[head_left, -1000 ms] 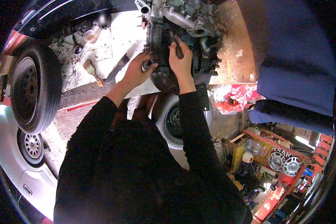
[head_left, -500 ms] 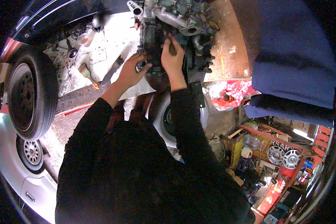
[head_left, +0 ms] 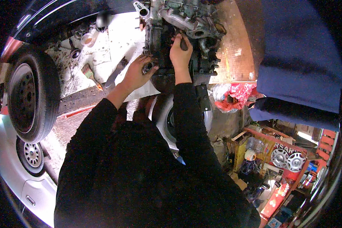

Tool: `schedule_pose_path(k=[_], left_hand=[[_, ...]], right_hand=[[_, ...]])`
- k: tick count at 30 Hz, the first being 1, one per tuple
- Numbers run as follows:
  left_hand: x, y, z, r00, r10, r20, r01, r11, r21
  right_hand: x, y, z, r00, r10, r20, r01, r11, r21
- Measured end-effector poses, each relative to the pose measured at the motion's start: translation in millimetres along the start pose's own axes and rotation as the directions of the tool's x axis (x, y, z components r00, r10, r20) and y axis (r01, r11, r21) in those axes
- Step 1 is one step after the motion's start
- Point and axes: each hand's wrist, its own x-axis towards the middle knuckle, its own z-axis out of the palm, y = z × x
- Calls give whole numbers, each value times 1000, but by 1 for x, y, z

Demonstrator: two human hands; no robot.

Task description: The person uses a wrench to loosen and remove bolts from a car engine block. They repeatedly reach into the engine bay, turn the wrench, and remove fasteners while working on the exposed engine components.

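Note:
A dark, greasy engine block (head_left: 163,74) lies on the bench in front of me, with a curved metal manifold (head_left: 178,19) along its far side. My left hand (head_left: 137,73) is at the block's near left corner, its fingers curled round a small, shiny round metal part (head_left: 148,68). Over the middle of the block is my right hand (head_left: 181,55), fingers closed in a pinch. Something dark shows in that grip, too unclear to name. The fingertips point into the shadowed recess below the manifold.
Left of the block, a paintbrush (head_left: 90,76), a scraper-like blade (head_left: 113,78) and a small plastic cup (head_left: 87,40) lie on stained white sheeting (head_left: 119,30). A tyre (head_left: 45,95) stands at far left. Red-and-white plastic bags (head_left: 235,97) are below the wooden board (head_left: 235,53) at right.
My right hand has moved slightly right and farther away over the block. The left hand stays at the corner with the round part. The whole view has shifted a little.

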Motion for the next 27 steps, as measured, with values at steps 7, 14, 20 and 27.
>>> schedule_pose_path(k=[7,14,20,27], left_hand=[[-3,-4,1,1000,-11,5,12,1000,-25],[-3,-10,-1,997,-68,44,67,997,36],[-2,-11,-2,998,39,41,-42,995,90],[0,-15,2,998,41,52,-41,999,13]], right_hand=[[-4,-17,4,988,155,-22,-150,978,143],[-54,-43,-32,938,325,115,-344,857,384],[-35,-62,-21,984,97,149,-116,985,127],[-23,-55,-50,969,165,185,-161,986,-41]])
